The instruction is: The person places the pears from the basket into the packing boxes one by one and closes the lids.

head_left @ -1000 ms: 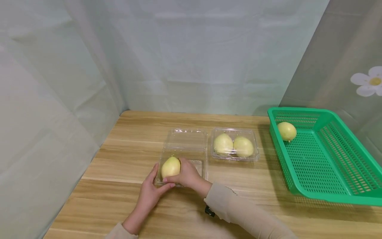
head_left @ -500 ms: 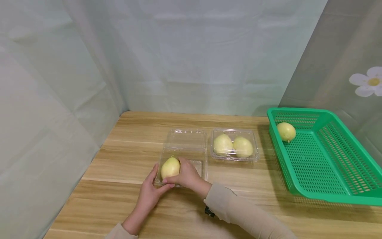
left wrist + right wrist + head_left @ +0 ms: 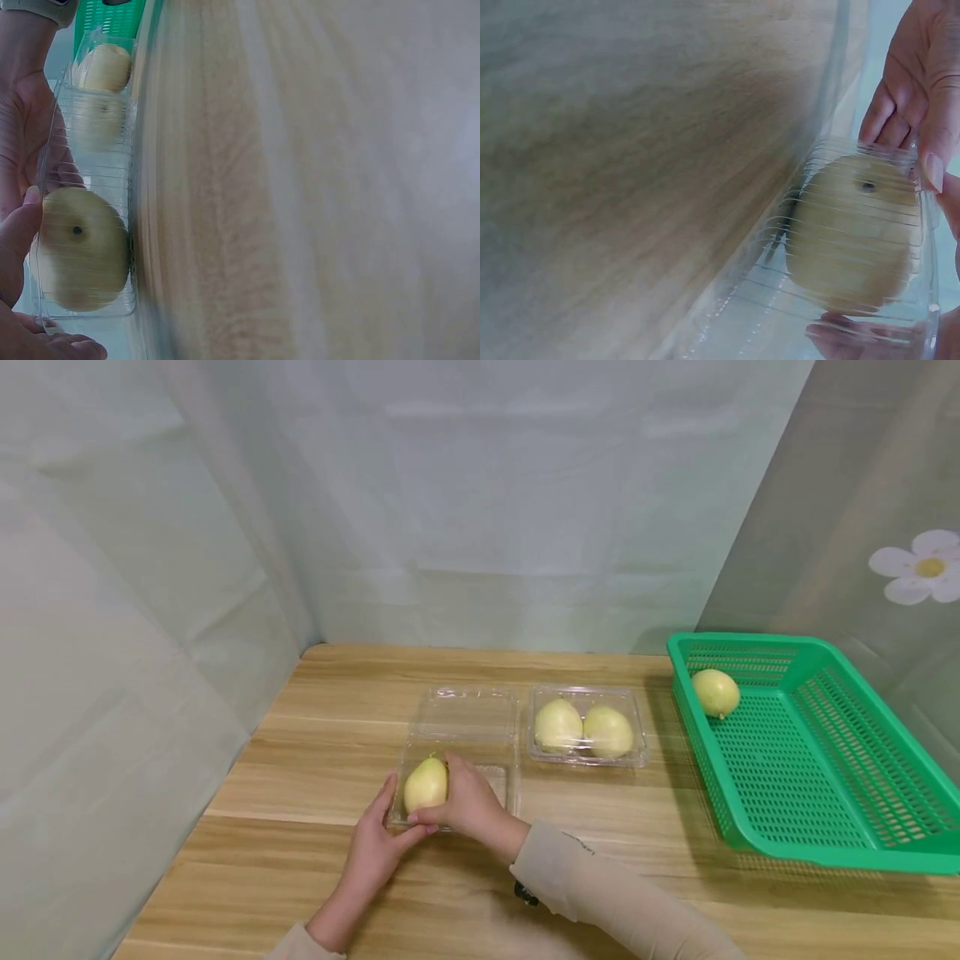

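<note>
A pale yellow-green pear (image 3: pixel 425 785) sits in the left half of an open clear plastic clamshell box (image 3: pixel 467 714), stem toward the back. My right hand (image 3: pixel 474 803) grips this pear from its right side, thumb at the front and fingers behind. At the front left corner my left hand (image 3: pixel 373 842) holds the box, its thumb along the front rim and its fingers at the left side. In the left wrist view the pear (image 3: pixel 82 259) shows through the ribbed front wall. The right wrist view shows the pear (image 3: pixel 851 240) with right fingers below it.
Right of the open box stands a closed clear box (image 3: pixel 585 760) with two pears inside. Farther right, a green perforated basket (image 3: pixel 738 814) holds one pear (image 3: pixel 716 693). Pale curtains hang behind the wooden table (image 3: pixel 300 760).
The head view has shifted very slightly. Both hands keep their hold on the pear and the box, with hardly any movement.
</note>
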{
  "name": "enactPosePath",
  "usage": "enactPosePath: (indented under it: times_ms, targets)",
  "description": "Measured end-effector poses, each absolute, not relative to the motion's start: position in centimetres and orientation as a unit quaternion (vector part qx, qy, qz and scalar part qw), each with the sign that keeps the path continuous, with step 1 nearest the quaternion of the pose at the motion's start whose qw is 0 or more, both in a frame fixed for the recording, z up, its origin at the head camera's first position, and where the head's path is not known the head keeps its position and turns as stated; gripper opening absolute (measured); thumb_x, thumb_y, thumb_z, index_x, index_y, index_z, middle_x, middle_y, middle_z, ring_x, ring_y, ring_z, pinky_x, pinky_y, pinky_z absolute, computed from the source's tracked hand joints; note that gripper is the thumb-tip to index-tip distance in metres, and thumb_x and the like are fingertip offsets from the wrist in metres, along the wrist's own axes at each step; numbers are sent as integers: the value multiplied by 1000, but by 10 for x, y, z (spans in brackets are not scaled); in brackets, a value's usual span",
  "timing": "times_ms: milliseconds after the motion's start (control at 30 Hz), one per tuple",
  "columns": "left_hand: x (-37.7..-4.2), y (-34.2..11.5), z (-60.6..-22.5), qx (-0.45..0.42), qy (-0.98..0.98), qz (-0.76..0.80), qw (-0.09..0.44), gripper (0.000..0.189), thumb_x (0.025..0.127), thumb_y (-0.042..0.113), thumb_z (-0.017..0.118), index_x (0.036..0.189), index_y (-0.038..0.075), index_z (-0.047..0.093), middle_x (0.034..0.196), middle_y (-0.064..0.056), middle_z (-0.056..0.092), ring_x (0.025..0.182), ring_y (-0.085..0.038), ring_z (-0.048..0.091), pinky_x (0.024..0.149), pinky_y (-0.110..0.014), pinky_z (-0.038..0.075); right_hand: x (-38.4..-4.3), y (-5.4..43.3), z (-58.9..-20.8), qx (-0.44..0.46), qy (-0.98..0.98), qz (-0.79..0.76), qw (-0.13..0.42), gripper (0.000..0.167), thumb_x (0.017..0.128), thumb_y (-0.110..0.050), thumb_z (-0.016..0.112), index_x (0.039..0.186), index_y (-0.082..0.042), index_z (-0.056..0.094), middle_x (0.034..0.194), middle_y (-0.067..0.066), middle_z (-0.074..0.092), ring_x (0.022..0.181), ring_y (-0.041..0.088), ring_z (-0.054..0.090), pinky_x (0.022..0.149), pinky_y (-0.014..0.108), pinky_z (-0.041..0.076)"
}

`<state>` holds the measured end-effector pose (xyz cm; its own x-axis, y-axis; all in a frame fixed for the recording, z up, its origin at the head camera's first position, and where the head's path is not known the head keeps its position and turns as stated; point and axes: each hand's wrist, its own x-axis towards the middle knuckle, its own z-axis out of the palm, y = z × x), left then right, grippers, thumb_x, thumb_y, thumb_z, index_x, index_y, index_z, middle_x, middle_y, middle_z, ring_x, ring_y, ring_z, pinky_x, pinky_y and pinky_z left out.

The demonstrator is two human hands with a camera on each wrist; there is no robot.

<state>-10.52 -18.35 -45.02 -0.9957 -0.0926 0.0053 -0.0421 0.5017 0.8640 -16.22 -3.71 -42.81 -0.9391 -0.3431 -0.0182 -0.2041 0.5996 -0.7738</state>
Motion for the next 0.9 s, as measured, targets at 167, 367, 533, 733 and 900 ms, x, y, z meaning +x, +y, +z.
enactPosePath:
  times_ms: [167,367,533,733,900]
  targets:
    - [-105,-184,-451,41,-866,-498,29,97,72,22,83,144,-9,27,151,-27,25,138,-44,25,114,-51,24,-161,-37,-425,-165,895,-407,74,89,61,-37,89,131,-1,47,110,9,60,93,20,58,75,30,51]
    - [-105,-184,-451,35,-866,-497,37,96,72,23,83,143,-11,28,150,-28,25,138,-44,26,114,-50,24,-159,-36,-421,-177,898,-399,63,93,62,-38,88,134,1,44,115,10,58,97,22,58,77,31,52]
    - [-106,-185,-452,28,-866,-498,34,96,73,24,82,143,-11,27,150,-28,24,138,-44,25,114,-50,25,-158,-33,-419,-174,900,-395,63,97,62,-40,88,137,2,42,121,13,57,101,25,58,80,34,53]
    - [-106,-185,-453,33,-865,-500,26,97,72,25,82,144,-10,26,152,-27,22,139,-44,23,114,-49,24,-160,-30,-413,-161,904,-390,72,102,64,-40,86,141,3,35,131,18,53,111,32,56,89,45,52]
    - [-107,-184,-453,36,-863,-503,26,97,72,23,82,144,-10,26,152,-27,22,140,-43,23,114,-47,24,-161,-28,-407,-167,914,-365,62,100,67,-43,84,142,2,35,135,18,51,118,34,54,96,49,49]
